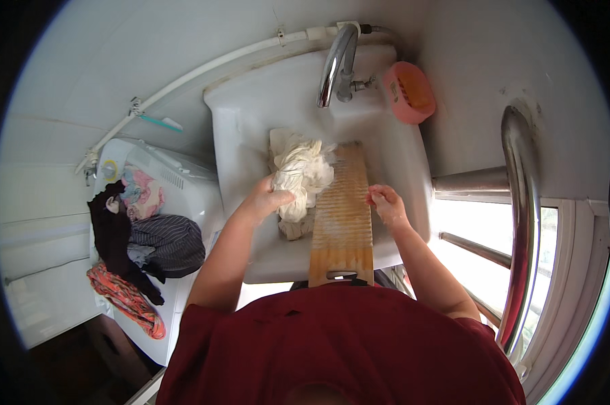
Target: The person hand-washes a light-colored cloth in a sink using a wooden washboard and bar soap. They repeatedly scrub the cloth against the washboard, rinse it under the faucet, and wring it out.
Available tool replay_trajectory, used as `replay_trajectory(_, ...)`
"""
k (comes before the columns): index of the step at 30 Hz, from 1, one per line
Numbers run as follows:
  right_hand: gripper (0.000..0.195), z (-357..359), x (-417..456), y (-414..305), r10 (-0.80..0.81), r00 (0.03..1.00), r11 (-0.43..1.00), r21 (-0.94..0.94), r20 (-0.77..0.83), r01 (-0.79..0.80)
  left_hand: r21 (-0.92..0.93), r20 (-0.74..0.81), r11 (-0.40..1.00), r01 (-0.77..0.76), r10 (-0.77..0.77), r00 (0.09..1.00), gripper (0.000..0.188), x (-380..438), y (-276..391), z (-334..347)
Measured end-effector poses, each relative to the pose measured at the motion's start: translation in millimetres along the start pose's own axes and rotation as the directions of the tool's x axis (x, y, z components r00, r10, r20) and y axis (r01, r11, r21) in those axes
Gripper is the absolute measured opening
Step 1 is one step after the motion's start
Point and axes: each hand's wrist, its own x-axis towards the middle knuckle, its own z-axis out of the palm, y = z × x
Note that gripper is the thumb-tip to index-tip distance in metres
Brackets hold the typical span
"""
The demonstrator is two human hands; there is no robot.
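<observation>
A wooden washboard [341, 212] leans in a white ceramic sink [396, 147], its lower end against my dark red shirt. My left hand [267, 200] grips a bunched, wet cream cloth [302, 172] at the board's left side. More cloth lies beneath that bundle in the basin; whether it is the same piece I cannot tell. To the right of the board, my right hand [384, 203] is raised with its fingers curled; whether anything is inside them is not visible.
A chrome faucet [333, 66] arches over the sink's back. On the back right corner sits a pink plastic soap container [411, 93]. Clothes, including a striped dark garment [168, 243], lie on a white appliance [183, 174] at left. A metal rail [520, 202] stands at right beside a window.
</observation>
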Motion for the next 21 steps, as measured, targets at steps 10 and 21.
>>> replay_trajectory(10, 0.061, 65, -10, -52, 0.446, 0.749, 0.781, 0.196, 0.49, -0.593, 0.245, 0.019, 0.905, -0.349, 0.355, 0.935, 0.052, -66, 56, 35)
replay_trajectory(21, 0.044, 89, -6, -61, 0.077, 0.757, 0.597, 0.579, 0.649, -0.556, -0.306, -0.066, 0.9, -0.311, 0.306, 0.95, 0.065, -27, -50, 42)
